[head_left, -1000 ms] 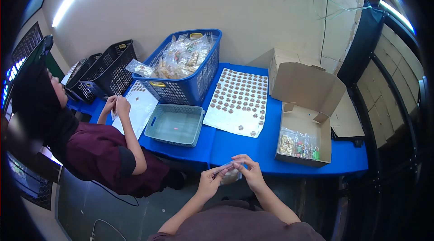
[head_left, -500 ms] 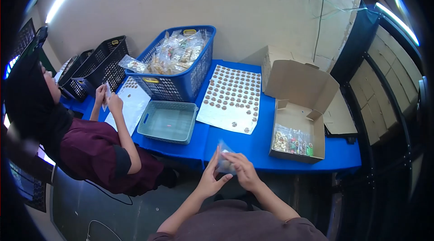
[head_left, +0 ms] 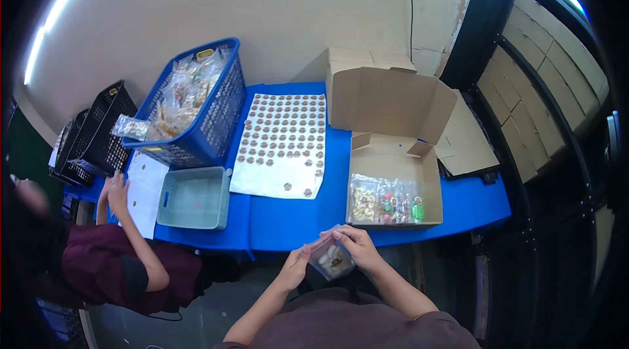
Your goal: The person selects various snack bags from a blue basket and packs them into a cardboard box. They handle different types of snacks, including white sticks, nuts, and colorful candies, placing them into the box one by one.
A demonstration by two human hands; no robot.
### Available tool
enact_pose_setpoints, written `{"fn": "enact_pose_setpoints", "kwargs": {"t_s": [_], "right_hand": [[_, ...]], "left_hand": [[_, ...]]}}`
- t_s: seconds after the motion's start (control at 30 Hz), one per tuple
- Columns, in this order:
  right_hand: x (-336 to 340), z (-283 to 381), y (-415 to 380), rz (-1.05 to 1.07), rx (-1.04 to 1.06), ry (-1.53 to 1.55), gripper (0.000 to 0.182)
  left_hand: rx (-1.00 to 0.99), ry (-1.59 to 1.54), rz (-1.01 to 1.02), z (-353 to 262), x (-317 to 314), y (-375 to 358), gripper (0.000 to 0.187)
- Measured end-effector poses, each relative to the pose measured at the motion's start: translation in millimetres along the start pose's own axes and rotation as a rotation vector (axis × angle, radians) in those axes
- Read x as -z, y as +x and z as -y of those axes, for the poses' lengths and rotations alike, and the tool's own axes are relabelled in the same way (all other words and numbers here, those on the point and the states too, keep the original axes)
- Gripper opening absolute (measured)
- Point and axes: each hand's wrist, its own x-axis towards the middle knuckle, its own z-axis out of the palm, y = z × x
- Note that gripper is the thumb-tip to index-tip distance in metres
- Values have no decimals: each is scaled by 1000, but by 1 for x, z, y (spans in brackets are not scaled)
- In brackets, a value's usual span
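Blue worktop (head_left: pixel 282 221) before me, an open box (head_left: pixel 393 160) on it; my left hand (head_left: pixel 293 271) and right hand (head_left: pixel 362 249) each pinch the top of a clear bag (head_left: pixel 333 262).

Worktop (head_left: pixel 282 228), long, draped in bright blue cloth (head_left: pixel 478 208). On it, roughly left to right: black perforated plastic crates (head_left: pixel 116 148), plain white sheet (head_left: pixel 145 182), blue perforated plastic basket (head_left: pixel 217 120), translucent greenish rectangular tray (head_left: pixel 190 222) in front of basket, white sheet with rows of round brown pieces (head_left: pixel 287 186), open brown cardboard box (head_left: pixel 392 103).
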Motion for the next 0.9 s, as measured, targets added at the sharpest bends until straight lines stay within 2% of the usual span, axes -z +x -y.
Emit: {"fn": "enact_pose_setpoints", "kwargs": {"t_s": [0.03,0.13,0.17,0.23,0.3,0.37,0.4,0.5,0.57,0.7,0.77,0.9], "right_hand": [[11,2,2,-4,0,-1,29],[40,6,6,-240,-29,306,35],[54,6,8,-243,-37,306,35],[83,12,17,-431,-43,524,34],[109,19,20,-420,-19,475,37],[125,31,20,-321,-26,354,42],[133,30,18,-247,-17,206,51],[154,30,13,-120,-63,103,49],[178,24,21,-114,-95,112,46],[241,16,48,-594,119,86,31],[273,7,57,-733,188,279,28],[286,-27,64,-745,108,381,20]], "left_hand": [[0,-1,4,6,-5,14,57],[-58,-72,-12,19,-38,54,60],[6,12,-66,24,-49,67,57],[69,93,-120,37,-64,90,54],[172,-15,-198,52,-74,112,46],[168,-53,-232,58,-87,127,44],[176,-91,-251,62,-89,133,43],[138,-111,-307,76,-99,149,41],[130,-6,-295,75,-104,158,39],[2,109,-404,68,-95,172,35],[-30,200,-517,72,-71,170,31],[61,238,-634,60,-50,156,28]]}}
